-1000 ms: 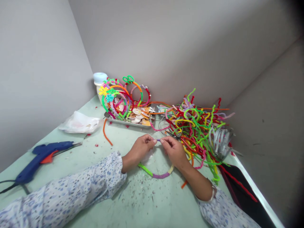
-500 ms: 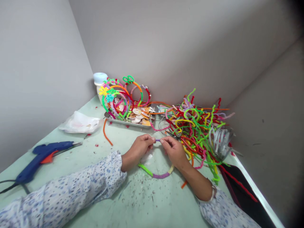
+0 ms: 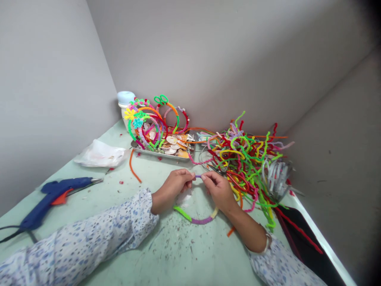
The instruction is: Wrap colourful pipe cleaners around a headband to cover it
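Between my hands stretches a short purple pipe cleaner [image 3: 198, 176]. My left hand [image 3: 175, 187] pinches its left end, and the fingertips of my right hand [image 3: 219, 191] pinch the right end. Just below them on the table is a curved band [image 3: 202, 221] wrapped in green, purple and pale yellow; my right wrist is close to its right end. A small clear piece of plastic [image 3: 185, 196] lies beside my left hand. An orange pipe cleaner [image 3: 231, 231] sticks out near my right forearm.
Finished colourful hoops [image 3: 149, 119] stand on a metal tray [image 3: 160, 155] of shells at the back. Tangled pipe cleaners [image 3: 244, 155] are piled right, by grey looped wire [image 3: 276, 178]. A blue glue gun [image 3: 56, 198] and plastic bag [image 3: 101, 154] lie left; a lidded bottle [image 3: 126, 99] stands behind.
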A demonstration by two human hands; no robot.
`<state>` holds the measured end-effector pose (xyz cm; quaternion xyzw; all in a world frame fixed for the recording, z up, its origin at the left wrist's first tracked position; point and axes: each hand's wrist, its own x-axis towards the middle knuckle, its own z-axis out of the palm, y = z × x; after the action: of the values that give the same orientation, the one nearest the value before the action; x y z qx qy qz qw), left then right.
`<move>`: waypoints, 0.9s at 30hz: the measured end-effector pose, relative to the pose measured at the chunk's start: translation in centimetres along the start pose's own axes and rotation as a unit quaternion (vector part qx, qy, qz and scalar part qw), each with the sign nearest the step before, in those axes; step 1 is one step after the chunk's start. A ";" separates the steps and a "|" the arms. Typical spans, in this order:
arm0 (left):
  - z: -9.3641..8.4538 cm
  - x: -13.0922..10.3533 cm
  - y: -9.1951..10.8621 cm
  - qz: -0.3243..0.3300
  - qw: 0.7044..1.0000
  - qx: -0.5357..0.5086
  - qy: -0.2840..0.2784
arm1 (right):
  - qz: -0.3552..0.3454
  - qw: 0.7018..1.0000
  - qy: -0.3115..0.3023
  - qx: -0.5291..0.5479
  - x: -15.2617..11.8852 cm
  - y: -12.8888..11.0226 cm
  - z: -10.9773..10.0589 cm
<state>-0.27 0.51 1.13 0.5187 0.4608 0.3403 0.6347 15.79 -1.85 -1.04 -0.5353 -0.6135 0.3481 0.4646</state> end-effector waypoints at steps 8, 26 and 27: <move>-0.1 0.1 0.1 -0.002 1.000 0.011 -0.011 | -0.009 1.000 0.006 0.010 0.0 0.2 -0.1; -0.1 0.2 -0.2 -0.002 0.999 -0.024 -0.029 | 0.000 1.000 0.012 0.005 0.0 0.0 -0.1; -0.1 0.2 -0.2 -0.006 0.999 -0.024 -0.030 | 0.001 1.000 0.012 0.007 0.0 0.0 -0.1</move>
<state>-0.31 0.70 0.91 0.5106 0.4368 0.3317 0.6622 15.84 -1.87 -0.99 -0.5368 -0.6054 0.3463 0.4749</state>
